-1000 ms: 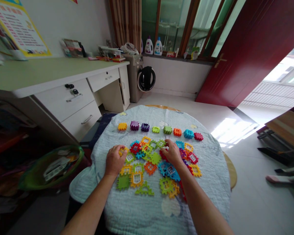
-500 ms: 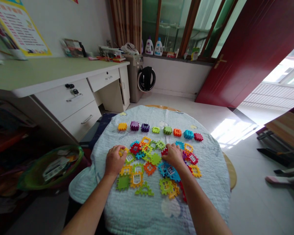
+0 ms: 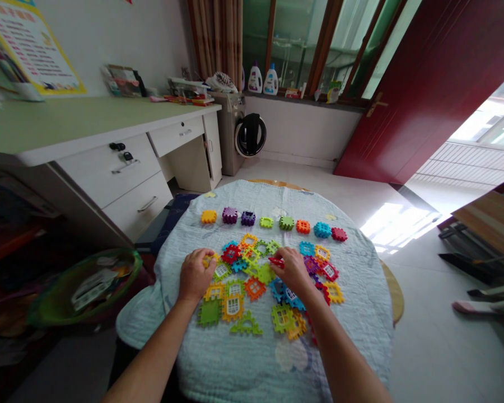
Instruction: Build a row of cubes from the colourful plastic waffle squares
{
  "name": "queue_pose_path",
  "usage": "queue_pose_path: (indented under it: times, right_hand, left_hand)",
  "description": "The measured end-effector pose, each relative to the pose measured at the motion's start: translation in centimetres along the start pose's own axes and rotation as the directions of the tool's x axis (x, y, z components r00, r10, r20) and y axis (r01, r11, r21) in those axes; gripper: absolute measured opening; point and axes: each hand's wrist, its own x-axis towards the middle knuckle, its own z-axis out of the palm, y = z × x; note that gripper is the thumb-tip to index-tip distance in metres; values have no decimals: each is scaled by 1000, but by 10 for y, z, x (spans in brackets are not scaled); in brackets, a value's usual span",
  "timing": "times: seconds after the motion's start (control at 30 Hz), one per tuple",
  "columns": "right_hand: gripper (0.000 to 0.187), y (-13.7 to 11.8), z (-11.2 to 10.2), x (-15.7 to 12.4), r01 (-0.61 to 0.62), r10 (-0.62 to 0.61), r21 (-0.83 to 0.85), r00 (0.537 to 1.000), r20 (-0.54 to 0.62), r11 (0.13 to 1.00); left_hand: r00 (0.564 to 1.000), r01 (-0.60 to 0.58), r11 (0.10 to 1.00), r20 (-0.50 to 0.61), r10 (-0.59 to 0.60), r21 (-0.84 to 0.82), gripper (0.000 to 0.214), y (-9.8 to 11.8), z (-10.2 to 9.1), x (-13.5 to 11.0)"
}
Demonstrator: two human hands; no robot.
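Observation:
Many flat plastic building tiles [image 3: 254,288] in mixed colours lie spread on a round table covered by a pale quilted cloth [image 3: 235,364]. A row of assembled cubes [image 3: 266,222] stands along the far side. My left hand [image 3: 196,274] is closed around a yellow tile [image 3: 207,259] at the pile's left edge. My right hand [image 3: 293,270] pinches a red tile [image 3: 276,261] lifted slightly above the middle of the pile.
A pale desk with drawers [image 3: 121,168] stands to the left. A green basket [image 3: 82,285] sits on the floor beside the table. A washing machine [image 3: 241,134] is at the back, a red door [image 3: 424,84] to the right.
My right hand has drawn back from the green tile at the pile's far side and picked up a red tile. My left hand has stayed put on the yellow tile.

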Motion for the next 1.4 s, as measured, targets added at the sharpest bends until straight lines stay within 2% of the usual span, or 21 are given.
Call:
queue_pose_path:
  times: [0.03,0.1,0.2,0.27,0.37,0.43,0.5,0.6,0.7,0.83,0.93,1.07,1.2,1.4]
  right_hand:
    - [11,3,0,-2,21,-23,57,999,24,998]
    - [11,14,-5,-4,5,-3,142,1000,-9,990]
    - [13,33,-20,-7,-59,66,96,996,-67,994]
    - [18,42,-29,-9,-45,45,-14,999,0,999]
    - [32,47,-31,-12,53,-22,-175,984,178,983]
    - [43,46,-27,-13,117,-49,-245,963,266,962]
    - [48,44,-23,-11,144,-51,-290,951,306,946]
    - [41,44,-25,-7,153,-40,-318,942,334,936]
    - [37,40,-34,-1,131,-35,-300,952,303,945]
    - [46,25,-35,1,124,-83,-173,970,227,977]
    - [45,12,-22,1,174,-133,-123,950,283,977]
    - [46,6,-6,2,164,-103,-161,938,332,973]
    - [46,5,-6,4,175,-103,-178,929,356,968]
    - [34,-2,-8,8,204,-112,-220,922,371,954]
  left_hand:
    - [1000,-1,1000,-1,1,1,17,0,0,0]
    - [1000,-5,1000,-2,5,0,17,0,0,0]
    - [1000,-8,1000,0,8,-3,17,0,-1,0]
    - [1000,-6,1000,1,6,-4,16,1,-1,0]
    - [1000,0,1000,0,0,-3,14,2,-1,1]
    - [1000,-1,1000,-2,1,-3,14,3,-2,1]
    - [1000,-4,1000,-5,4,-7,14,3,-2,1]
    - [1000,-7,1000,-2,7,-7,14,2,-2,1]
    - [1000,-3,1000,-1,3,-6,15,2,-2,1]
    - [1000,4,1000,0,-4,-3,14,2,-1,1]
    - [1000,2,1000,3,-2,-2,13,3,-2,1]
    - [1000,-9,1000,2,9,-4,13,3,-2,1]
    - [1000,-11,1000,2,11,-5,14,3,-2,1]
    - [1000,-11,1000,1,11,-12,14,3,-2,2]
